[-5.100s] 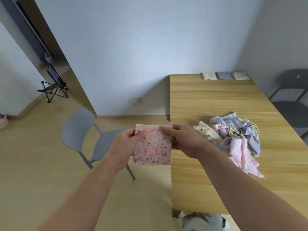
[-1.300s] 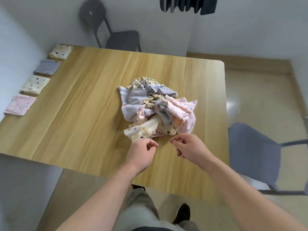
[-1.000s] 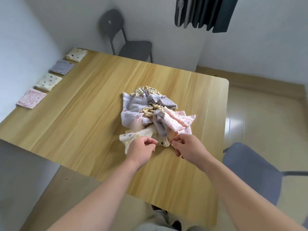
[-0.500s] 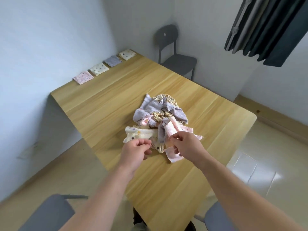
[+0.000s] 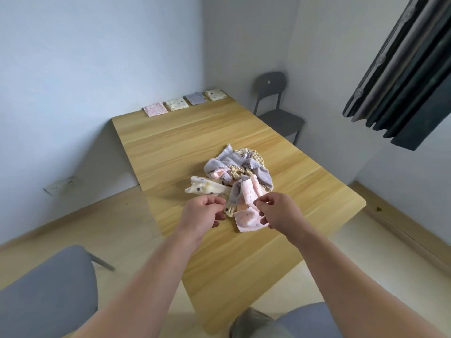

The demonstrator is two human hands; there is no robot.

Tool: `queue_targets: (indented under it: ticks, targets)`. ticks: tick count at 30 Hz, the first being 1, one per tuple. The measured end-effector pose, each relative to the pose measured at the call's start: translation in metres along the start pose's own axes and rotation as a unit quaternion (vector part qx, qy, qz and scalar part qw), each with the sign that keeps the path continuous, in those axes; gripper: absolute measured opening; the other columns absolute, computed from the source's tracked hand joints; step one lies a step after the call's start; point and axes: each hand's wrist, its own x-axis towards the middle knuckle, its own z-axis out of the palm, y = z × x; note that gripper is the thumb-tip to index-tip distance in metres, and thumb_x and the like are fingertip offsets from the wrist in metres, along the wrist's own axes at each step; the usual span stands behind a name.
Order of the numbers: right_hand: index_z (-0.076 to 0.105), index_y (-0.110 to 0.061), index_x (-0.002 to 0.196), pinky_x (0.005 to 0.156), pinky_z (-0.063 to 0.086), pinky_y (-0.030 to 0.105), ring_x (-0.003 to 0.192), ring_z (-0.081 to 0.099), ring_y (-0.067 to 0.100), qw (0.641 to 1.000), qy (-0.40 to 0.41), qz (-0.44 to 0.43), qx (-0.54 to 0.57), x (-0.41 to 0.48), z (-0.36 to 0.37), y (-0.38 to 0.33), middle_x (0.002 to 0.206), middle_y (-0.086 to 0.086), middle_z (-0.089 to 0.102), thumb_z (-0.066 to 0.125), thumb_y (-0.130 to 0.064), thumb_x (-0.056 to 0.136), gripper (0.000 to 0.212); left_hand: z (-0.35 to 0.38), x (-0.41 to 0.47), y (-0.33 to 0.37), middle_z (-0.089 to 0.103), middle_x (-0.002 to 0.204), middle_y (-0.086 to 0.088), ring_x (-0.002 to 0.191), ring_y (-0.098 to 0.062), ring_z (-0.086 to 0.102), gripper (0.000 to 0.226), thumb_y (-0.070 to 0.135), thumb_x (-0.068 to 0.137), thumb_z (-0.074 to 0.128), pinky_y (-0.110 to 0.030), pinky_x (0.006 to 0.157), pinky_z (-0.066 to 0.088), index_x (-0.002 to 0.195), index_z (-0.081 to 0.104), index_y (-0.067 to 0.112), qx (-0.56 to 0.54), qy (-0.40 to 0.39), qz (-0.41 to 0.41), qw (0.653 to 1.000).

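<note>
**Two hands at one heap of cloths**

Closest to me are two grey-blue seats: one chair (image 5: pixel 46 291) at my lower left and the corner of a second seat (image 5: pixel 310 320) at my lower right. My two forearms reach out between them over the near end of the wooden table (image 5: pixel 231 272).

My left hand (image 5: pixel 203 213) and right hand (image 5: pixel 278 211) hover close together but not touching, at the near edge of the pile (image 5: pixel 240 170). My right hand pinches the pink dotted cloth (image 5: pixel 247 219) between thumb and forefinger. One end of the cloth lies on the table just before the pile and the rest trails back into it. My left hand's fingers are curled just beside a cream spotted cloth (image 5: pixel 207 187) that sticks out of the pile's left side. I cannot tell whether they have any fabric between them.

The pile is one loose heap in the middle of the table, of lilac, pink, cream and yellow-checked pieces, too tangled to count.

Along the far edge by the wall lie four folded cloths (image 5: pixel 185 101) in a row, just beside one another: one pink, one cream, one lilac, one cream.

Past the table's far corner stands one dark grey chair (image 5: pixel 275 113), and a dark curtain (image 5: pixel 402 81) hangs at the upper right.
</note>
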Motion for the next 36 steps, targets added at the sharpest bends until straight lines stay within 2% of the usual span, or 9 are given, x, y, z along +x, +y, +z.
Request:
queue_targets:
  ticks: [5,10,14,17,19,25,31,34,36]
  targets:
    - [0.071,-0.018,0.093,0.064,0.054,0.035,0.059,0.068,0.012,1.000,-0.004,0.002,-0.017,0.003,-0.006,0.006,0.074,-0.001,0.070,0.061,-0.024,0.097,0.013,0.018,0.005,0.003,0.075,0.098,-0.006,0.076,-0.017,0.072,0.013,0.005,0.094,0.061,-0.033,0.070,0.055,0.093,0.073,0.012,-0.006,-0.010,-0.006,1.000]
    - [0.071,-0.016,0.090,0.061,0.054,0.033,0.055,0.065,0.008,0.999,-0.010,0.018,-0.035,0.041,-0.022,0.021,0.075,0.004,0.072,0.060,-0.025,0.096,0.015,0.048,0.024,0.004,0.073,0.093,-0.004,0.069,-0.012,0.070,0.014,0.005,0.096,0.059,-0.028,0.064,0.053,0.096,0.072,0.009,-0.011,-0.015,-0.029,0.999]
    - [0.070,-0.013,0.084,0.063,0.057,0.040,0.069,0.072,0.025,0.998,-0.015,0.025,-0.052,0.113,-0.032,0.029,0.071,0.006,0.072,0.059,-0.022,0.093,0.017,0.076,0.060,0.004,0.075,0.090,-0.005,0.069,-0.013,0.070,0.014,0.005,0.096,0.059,-0.029,0.065,0.052,0.096,0.073,0.010,0.001,0.000,-0.048,0.999]
    - [0.062,0.000,0.079,0.054,0.042,0.032,0.058,0.054,0.025,0.997,-0.010,0.020,-0.070,0.181,-0.035,0.031,0.070,0.020,0.067,0.057,-0.021,0.091,0.025,0.094,0.095,0.014,0.075,0.090,-0.007,0.072,-0.015,0.071,0.015,0.005,0.095,0.060,-0.029,0.062,0.055,0.096,0.073,0.011,0.005,0.017,-0.048,0.999]
    - [0.057,-0.007,0.068,0.052,0.038,0.030,0.054,0.046,0.022,0.997,-0.008,0.015,-0.080,0.236,-0.040,0.032,0.061,0.012,0.058,0.057,-0.020,0.092,0.027,0.113,0.129,0.022,0.075,0.092,-0.003,0.077,-0.018,0.074,0.014,0.007,0.095,0.061,-0.034,0.066,0.057,0.095,0.073,0.014,0.008,0.025,-0.046,0.999]
    - [0.067,-0.018,0.086,0.054,0.052,0.029,0.069,0.063,0.022,0.989,-0.013,0.013,-0.146,0.383,-0.049,0.051,0.080,0.002,0.069,0.054,-0.021,0.092,0.015,0.182,0.229,0.038,0.076,0.092,0.001,0.078,-0.015,0.074,0.016,0.007,0.096,0.061,-0.030,0.071,0.055,0.095,0.073,0.018,0.019,0.051,-0.091,0.994]
    - [0.067,-0.021,0.117,0.048,0.037,0.021,0.071,0.063,0.021,0.982,-0.074,-0.054,-0.168,0.446,-0.021,0.075,0.097,0.005,0.072,0.060,-0.037,0.097,0.027,0.218,0.290,0.028,0.077,0.088,0.005,0.084,-0.015,0.075,0.018,0.012,0.095,0.063,-0.043,0.080,0.059,0.093,0.073,0.026,0.049,0.084,-0.102,0.990]
    - [0.070,-0.019,0.096,0.049,0.043,0.024,0.070,0.065,0.027,0.973,-0.066,-0.091,-0.201,0.454,-0.009,0.090,0.087,0.006,0.070,0.056,-0.030,0.099,0.018,0.225,0.294,0.017,0.077,0.088,0.004,0.082,-0.016,0.075,0.017,0.009,0.095,0.064,-0.038,0.079,0.059,0.093,0.073,0.023,0.035,0.109,-0.090,0.989]
    - [0.070,-0.015,0.095,0.055,0.049,0.029,0.075,0.065,0.029,0.970,-0.044,-0.118,-0.206,0.459,-0.011,0.092,0.092,0.010,0.069,0.054,-0.029,0.100,0.023,0.226,0.298,0.012,0.077,0.086,0.004,0.083,-0.017,0.075,0.016,0.008,0.095,0.064,-0.036,0.078,0.059,0.094,0.073,0.021,0.038,0.117,-0.076,0.990]
